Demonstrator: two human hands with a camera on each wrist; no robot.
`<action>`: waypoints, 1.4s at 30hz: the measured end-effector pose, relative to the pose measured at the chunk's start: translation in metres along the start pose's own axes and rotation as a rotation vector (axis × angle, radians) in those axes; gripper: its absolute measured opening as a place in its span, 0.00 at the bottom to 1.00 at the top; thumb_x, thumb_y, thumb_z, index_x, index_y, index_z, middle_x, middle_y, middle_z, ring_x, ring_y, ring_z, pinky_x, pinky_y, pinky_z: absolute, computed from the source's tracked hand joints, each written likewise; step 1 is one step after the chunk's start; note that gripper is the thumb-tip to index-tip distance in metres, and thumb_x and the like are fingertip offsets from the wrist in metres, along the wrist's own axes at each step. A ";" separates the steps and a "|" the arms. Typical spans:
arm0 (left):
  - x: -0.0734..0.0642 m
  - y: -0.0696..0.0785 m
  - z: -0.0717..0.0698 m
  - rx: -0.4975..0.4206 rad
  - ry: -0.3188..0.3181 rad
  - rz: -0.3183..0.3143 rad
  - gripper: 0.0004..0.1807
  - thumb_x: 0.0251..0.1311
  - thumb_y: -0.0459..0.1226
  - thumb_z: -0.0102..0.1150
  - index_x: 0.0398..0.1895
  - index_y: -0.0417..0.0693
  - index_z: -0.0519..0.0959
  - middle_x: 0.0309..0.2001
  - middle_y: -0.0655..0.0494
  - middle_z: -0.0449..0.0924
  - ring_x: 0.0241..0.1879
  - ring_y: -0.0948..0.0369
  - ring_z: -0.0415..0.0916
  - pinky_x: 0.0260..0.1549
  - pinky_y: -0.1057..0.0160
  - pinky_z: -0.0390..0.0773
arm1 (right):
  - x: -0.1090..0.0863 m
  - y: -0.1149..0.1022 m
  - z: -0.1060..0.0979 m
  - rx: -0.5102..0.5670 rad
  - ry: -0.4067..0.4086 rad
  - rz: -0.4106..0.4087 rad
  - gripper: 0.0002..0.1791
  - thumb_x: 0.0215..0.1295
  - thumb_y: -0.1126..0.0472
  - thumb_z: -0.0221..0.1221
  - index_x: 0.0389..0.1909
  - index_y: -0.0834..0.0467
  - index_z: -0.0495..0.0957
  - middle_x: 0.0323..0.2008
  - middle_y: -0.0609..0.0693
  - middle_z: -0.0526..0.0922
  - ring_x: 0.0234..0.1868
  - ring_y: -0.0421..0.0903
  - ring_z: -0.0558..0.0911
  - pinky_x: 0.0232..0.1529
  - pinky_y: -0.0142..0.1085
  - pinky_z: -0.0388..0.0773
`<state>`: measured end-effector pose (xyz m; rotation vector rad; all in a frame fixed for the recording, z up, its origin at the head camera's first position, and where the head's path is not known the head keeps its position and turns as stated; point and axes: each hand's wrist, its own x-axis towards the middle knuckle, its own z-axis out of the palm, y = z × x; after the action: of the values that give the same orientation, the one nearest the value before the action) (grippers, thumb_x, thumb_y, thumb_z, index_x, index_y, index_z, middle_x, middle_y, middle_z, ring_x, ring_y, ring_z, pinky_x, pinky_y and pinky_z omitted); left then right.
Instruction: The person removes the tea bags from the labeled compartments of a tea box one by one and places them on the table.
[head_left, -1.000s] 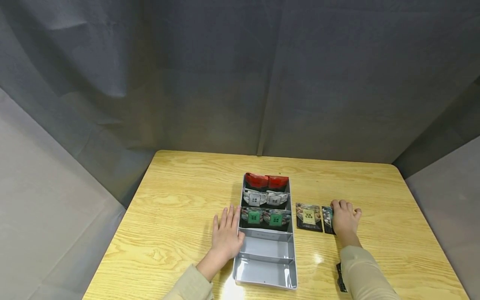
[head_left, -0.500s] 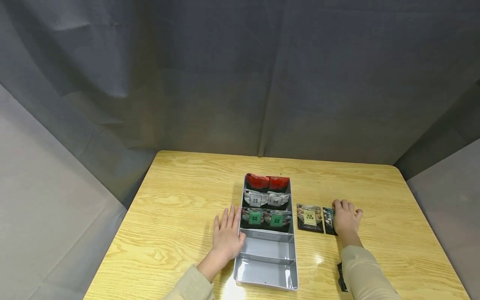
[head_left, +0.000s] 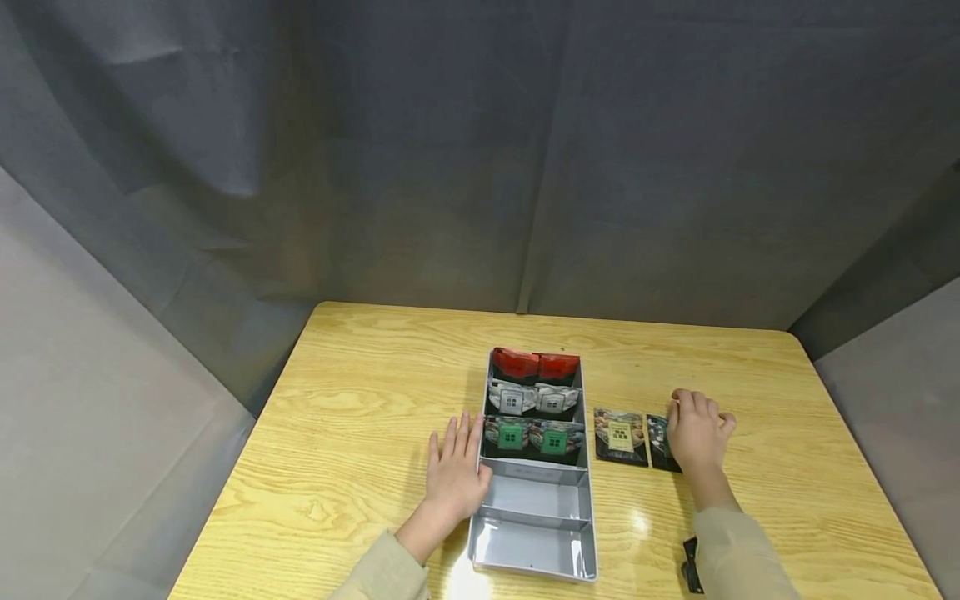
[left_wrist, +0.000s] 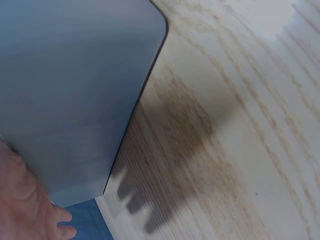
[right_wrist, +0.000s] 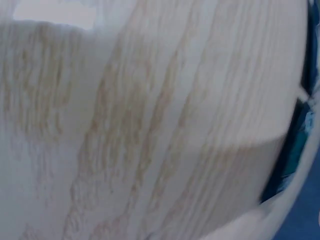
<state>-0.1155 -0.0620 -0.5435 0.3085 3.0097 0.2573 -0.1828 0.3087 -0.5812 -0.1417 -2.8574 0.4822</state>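
My left hand [head_left: 456,482] rests with straight fingers along the left wall of a long grey divided box [head_left: 534,550], its thumb at the rim. The left wrist view shows part of that hand [left_wrist: 25,197] beside the box wall [left_wrist: 80,85]. My right hand [head_left: 697,435] is over the right part of a dark flat pouch [head_left: 660,446] on the table, hiding some of it; its fingers look relaxed. Just left of that pouch lies a dark pouch with a yellow label [head_left: 620,436]. The right wrist view catches the pouch's teal label [right_wrist: 299,147] at its edge.
Across the box's far compartments stand red pouches [head_left: 516,364], white-labelled pouches [head_left: 512,401] and green-labelled pouches [head_left: 511,436]. A black item [head_left: 692,565] lies partly under the right sleeve [head_left: 738,554]. A dark grey curtain [head_left: 420,167] hangs behind the wooden table [head_left: 360,433].
My right hand has shifted slightly right and away, showing more of the dark pouch beneath. The right sleeve has moved a little right. My left hand and the box have stayed put.
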 end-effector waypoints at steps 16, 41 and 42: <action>0.000 0.001 -0.002 0.006 0.001 0.005 0.37 0.59 0.46 0.37 0.72 0.48 0.45 0.71 0.47 0.44 0.70 0.49 0.41 0.64 0.44 0.43 | -0.016 -0.085 -0.026 0.083 0.210 -0.299 0.13 0.64 0.59 0.52 0.47 0.59 0.70 0.45 0.57 0.73 0.50 0.58 0.68 0.49 0.61 0.50; 0.000 0.000 0.000 0.008 -0.016 -0.006 0.38 0.59 0.47 0.37 0.72 0.50 0.40 0.72 0.49 0.41 0.70 0.50 0.38 0.64 0.44 0.42 | -0.045 -0.152 -0.005 0.000 -0.002 -0.500 0.12 0.59 0.54 0.58 0.42 0.52 0.73 0.41 0.48 0.74 0.47 0.50 0.70 0.49 0.55 0.56; 0.000 0.000 0.000 0.004 -0.014 -0.005 0.38 0.59 0.47 0.37 0.72 0.50 0.41 0.72 0.48 0.41 0.70 0.50 0.38 0.64 0.43 0.42 | -0.045 -0.152 -0.004 -0.003 -0.004 -0.502 0.11 0.59 0.55 0.59 0.42 0.52 0.73 0.41 0.47 0.74 0.46 0.50 0.70 0.49 0.55 0.56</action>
<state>-0.1159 -0.0620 -0.5435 0.3014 2.9974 0.2482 -0.1466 0.1613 -0.5366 0.5611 -2.7493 0.3687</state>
